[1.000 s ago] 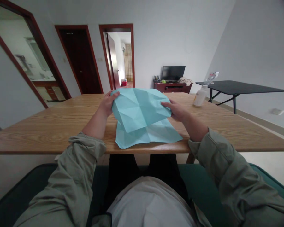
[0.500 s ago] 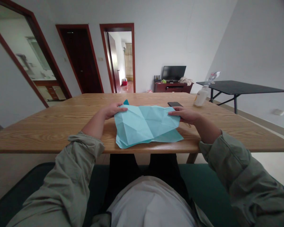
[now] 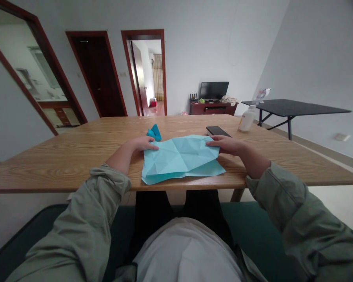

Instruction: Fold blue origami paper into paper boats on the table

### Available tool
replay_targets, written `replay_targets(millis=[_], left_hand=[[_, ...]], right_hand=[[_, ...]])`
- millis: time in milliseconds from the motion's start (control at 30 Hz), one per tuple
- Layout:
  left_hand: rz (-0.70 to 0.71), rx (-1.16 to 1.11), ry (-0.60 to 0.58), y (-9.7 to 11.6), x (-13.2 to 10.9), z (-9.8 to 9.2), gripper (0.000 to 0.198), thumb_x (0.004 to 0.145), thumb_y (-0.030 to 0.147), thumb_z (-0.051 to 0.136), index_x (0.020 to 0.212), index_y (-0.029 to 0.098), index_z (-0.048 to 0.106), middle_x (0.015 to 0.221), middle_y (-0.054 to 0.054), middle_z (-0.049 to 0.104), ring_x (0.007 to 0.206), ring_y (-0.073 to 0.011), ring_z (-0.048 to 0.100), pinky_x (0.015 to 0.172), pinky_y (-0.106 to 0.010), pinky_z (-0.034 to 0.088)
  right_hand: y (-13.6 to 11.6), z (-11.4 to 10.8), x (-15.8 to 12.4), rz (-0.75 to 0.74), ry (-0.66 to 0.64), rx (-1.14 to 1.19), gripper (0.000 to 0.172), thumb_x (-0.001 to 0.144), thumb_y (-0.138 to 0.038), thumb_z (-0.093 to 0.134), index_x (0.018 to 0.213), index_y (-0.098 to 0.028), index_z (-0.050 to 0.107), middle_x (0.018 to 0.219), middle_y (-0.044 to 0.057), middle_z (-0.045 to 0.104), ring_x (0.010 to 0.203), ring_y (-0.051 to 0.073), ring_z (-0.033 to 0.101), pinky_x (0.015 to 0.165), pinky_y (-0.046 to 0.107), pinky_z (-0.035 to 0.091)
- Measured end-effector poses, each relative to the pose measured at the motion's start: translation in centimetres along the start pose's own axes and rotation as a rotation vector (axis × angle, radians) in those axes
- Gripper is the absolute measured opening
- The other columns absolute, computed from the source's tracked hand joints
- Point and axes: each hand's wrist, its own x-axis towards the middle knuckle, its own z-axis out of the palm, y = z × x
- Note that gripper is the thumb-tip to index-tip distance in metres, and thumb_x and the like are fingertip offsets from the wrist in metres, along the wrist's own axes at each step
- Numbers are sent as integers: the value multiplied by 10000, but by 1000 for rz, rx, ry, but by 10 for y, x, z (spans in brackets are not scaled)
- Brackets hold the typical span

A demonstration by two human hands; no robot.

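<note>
A light blue sheet of creased paper (image 3: pixel 181 156) lies folded over near the front edge of the wooden table, its lower layer sticking out at the bottom right. My left hand (image 3: pixel 144 144) pinches its upper left corner, thumb on top. At the upper right corner my right hand (image 3: pixel 225 144) grips the paper the same way. The fingers under the sheet are hidden. Just beyond my left hand sits a small darker blue folded paper piece (image 3: pixel 154 133). A dark phone-like slab (image 3: pixel 218 131) lies behind my right hand.
A whitish spray bottle (image 3: pixel 247 118) stands at the back right of the wooden table (image 3: pixel 85 156). Farther off are a black folding table (image 3: pixel 294 107) and a dark red cabinet (image 3: pixel 211 108) with a television (image 3: pixel 214 90) on it.
Both hands have lowered the paper's upper edge toward me and the tabletop. The darker blue folded piece and the dark slab now show more fully behind it. The view has shifted slightly.
</note>
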Motion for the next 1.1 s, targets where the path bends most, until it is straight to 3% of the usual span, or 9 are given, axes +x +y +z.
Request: replay_targets(millis=[133, 233, 467, 667, 900, 1100], left_hand=[[-18, 53, 7, 2, 2, 1, 613, 652, 622, 666, 1072, 176, 644, 1066, -64, 658, 968, -247, 601, 754, -285, 440], [-22, 61, 34, 2, 2, 3, 607, 662, 612, 661, 1086, 178, 648, 1060, -67, 659, 976, -249, 602, 761, -287, 439], [-20, 3, 133, -2, 4, 5, 528, 615, 558, 720, 987, 184, 689, 1013, -78, 677, 945, -256, 616, 745, -294, 445], [-47, 12, 131, -5, 6, 3, 528, 619, 558, 715, 997, 191, 680, 1020, -78, 681, 931, -257, 626, 726, -300, 453], [-55, 104, 103, -6, 5, 1, 499, 633, 581, 682, 940, 188, 674, 971, -59, 682, 895, -234, 620, 683, -273, 431], [-69, 91, 124, -11, 10, 2, 489, 629, 562, 696, 945, 190, 684, 1009, -64, 694, 904, -235, 627, 697, -275, 439]], right_hand=[[-4, 1, -9, 68, -45, -62, 290, 780, -362, 768, 963, -160, 671, 876, 27, 678, 688, 94, 613, 605, 173, 530], [-4, 2, -11, 100, -106, -140, 327, 760, -412, 781, 934, -165, 656, 776, 1, 640, 614, 90, 586, 526, 179, 511], [-1, -4, -12, 137, -80, -195, 539, 656, -431, 854, 1073, -199, 604, 837, 0, 642, 609, 98, 611, 497, 191, 541], [-3, -1, -16, 175, -179, -226, 713, 643, -381, 863, 1257, -237, 533, 794, -22, 637, 608, 113, 642, 500, 191, 549], [-2, -3, -13, 267, -148, -435, 711, 659, -437, 846, 1229, -205, 490, 621, -45, 619, 482, 108, 597, 430, 174, 468], [0, -3, -11, 282, -97, -519, 822, 669, -454, 833, 1344, -210, 431, 616, -35, 644, 457, 112, 584, 421, 183, 443]])
